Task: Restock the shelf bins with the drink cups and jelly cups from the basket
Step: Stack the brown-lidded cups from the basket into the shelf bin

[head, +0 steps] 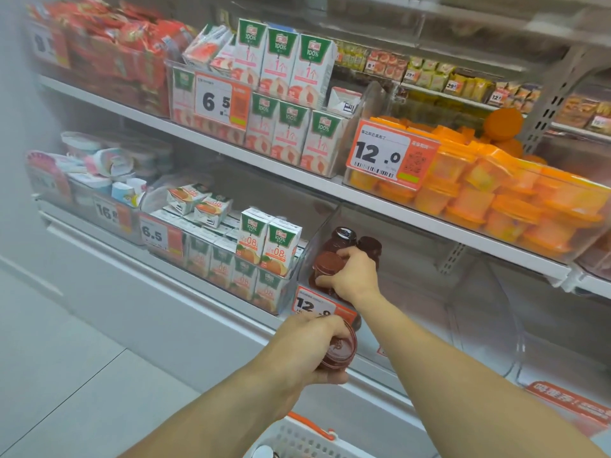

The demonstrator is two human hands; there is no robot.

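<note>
Right hand [352, 276] outstretched, gripping dark cup [325, 267] in bin; left hand [310, 345] clutches another cup [339, 350].

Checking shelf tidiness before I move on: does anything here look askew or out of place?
Yes. Two orange juice cartons lie tipped over on top of the upright ones in the lower bin. On the shelf above, one peach carton also leans tilted at the back.
</note>
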